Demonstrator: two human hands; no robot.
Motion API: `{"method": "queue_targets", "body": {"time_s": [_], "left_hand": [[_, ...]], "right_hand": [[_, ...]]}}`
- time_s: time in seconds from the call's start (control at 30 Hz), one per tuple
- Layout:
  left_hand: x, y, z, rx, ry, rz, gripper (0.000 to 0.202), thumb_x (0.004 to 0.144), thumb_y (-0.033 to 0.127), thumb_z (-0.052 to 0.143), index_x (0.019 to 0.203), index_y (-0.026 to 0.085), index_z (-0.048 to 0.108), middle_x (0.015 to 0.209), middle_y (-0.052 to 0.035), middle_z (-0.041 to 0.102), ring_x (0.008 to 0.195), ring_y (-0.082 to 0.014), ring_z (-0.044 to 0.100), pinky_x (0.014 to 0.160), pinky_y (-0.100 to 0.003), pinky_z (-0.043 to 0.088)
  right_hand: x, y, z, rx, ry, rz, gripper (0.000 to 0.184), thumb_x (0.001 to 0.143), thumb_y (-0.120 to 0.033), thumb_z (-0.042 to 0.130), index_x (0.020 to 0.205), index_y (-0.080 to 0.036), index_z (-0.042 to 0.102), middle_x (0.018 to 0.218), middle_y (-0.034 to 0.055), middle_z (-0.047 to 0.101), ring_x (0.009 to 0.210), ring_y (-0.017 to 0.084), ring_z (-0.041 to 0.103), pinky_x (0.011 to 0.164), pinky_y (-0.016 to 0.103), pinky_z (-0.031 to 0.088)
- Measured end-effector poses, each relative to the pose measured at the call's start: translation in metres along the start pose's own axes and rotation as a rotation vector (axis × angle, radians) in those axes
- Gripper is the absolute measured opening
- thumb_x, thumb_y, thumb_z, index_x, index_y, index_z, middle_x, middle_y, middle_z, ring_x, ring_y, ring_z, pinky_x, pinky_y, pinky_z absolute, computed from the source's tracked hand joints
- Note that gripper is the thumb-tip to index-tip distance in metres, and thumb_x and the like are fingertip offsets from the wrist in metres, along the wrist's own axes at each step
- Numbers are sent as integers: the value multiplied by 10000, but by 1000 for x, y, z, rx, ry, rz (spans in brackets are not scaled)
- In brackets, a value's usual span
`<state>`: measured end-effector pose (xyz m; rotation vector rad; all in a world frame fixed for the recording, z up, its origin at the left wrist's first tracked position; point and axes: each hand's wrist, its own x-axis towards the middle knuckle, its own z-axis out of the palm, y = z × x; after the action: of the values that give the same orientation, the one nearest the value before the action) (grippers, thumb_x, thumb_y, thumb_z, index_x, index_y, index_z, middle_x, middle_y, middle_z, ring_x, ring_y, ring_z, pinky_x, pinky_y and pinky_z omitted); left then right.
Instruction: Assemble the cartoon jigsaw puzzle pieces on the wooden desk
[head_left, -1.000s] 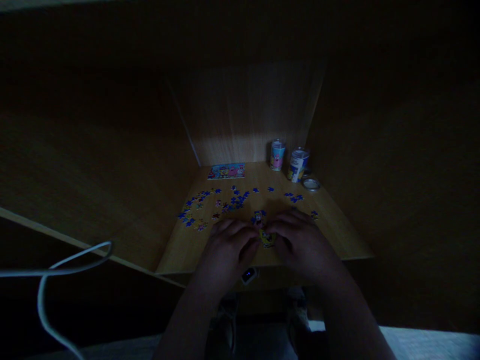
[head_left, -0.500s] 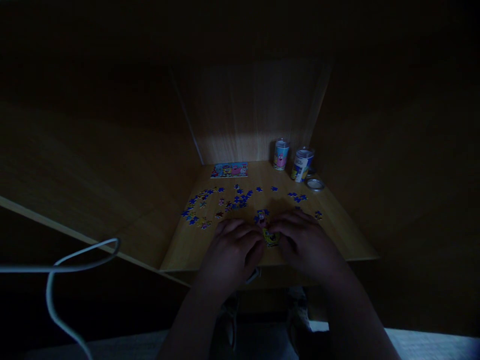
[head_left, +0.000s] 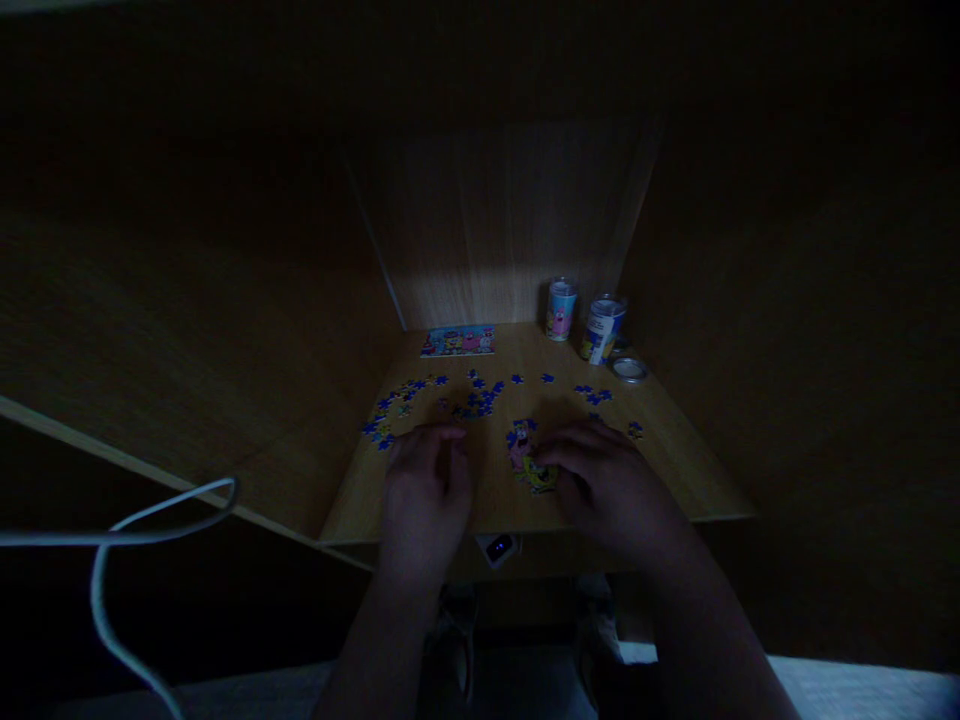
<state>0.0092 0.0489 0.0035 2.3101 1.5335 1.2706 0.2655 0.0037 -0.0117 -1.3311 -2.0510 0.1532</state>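
A small, partly joined jigsaw puzzle (head_left: 521, 448) with pink and yellow cartoon figures lies near the front of the wooden board. My right hand (head_left: 611, 480) is curled at its right side, fingertips on the yellow part; the thumb tip is partly hidden. To the left, my left hand (head_left: 426, 490) hovers low over the board by the loose pieces, thumb and index finger apart. Nothing shows between them, though the other fingertips are hidden. Loose blue-backed puzzle pieces (head_left: 480, 400) lie beyond the hands, with another group (head_left: 382, 425) at the left.
A cartoon picture card (head_left: 457, 341) lies at the back left. Two printed cans (head_left: 560, 310) (head_left: 602, 330) stand at the back right, beside a round lid (head_left: 628, 370). Wooden walls enclose both sides. A white cable (head_left: 112, 620) loops at the left. The light is dim.
My left hand has let go of the joined puzzle and moved left to the loose pieces. My right hand has stayed at the puzzle. A small device with a light now shows below the board's edge.
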Motion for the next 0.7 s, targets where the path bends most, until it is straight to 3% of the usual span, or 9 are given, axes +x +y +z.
{"method": "queue_targets", "body": {"time_s": [0.07,0.23,0.5,0.6,0.7], "left_hand": [[2,-11,-6,53,30,-65,214,1028,194,575,1127,226,761,1143,-92,813,1104,-318,746,1003,-485,595],[6,-27,-16,185,46,-72,243,996,189,583,1108,228,795,1176,-106,821,1143,-350,740,1054,-519,583],[2,-27,-7,240,-84,-14,547,795,5,602,1265,217,786,1378,-122,779,1290,-391,694,1161,-606,552],[3,-27,-5,235,-129,19,601,869,29,614,1418,238,742,1501,-123,740,1383,-389,662,1191,-621,533],[5,-22,-4,229,-154,86,509,1014,125,601,1495,252,711,1564,-117,718,1418,-391,647,1192,-648,519]], "right_hand": [[0,1,1,7,5,-10,411,942,-53,625,1208,-308,809,1308,21,820,1209,267,738,1129,527,575],[0,0,-1,-6,18,-18,418,928,-38,634,1192,-311,809,1305,21,824,1211,264,746,1129,509,582],[-1,1,1,5,-3,-9,418,953,-48,599,1211,-311,797,1311,11,817,1210,259,746,1110,507,587],[0,2,1,-1,-6,-16,417,956,-49,600,1214,-314,794,1313,13,816,1216,261,746,1108,506,587],[0,1,1,-18,-4,-14,412,955,-45,608,1207,-311,796,1313,20,818,1210,263,745,1102,504,592]]}}
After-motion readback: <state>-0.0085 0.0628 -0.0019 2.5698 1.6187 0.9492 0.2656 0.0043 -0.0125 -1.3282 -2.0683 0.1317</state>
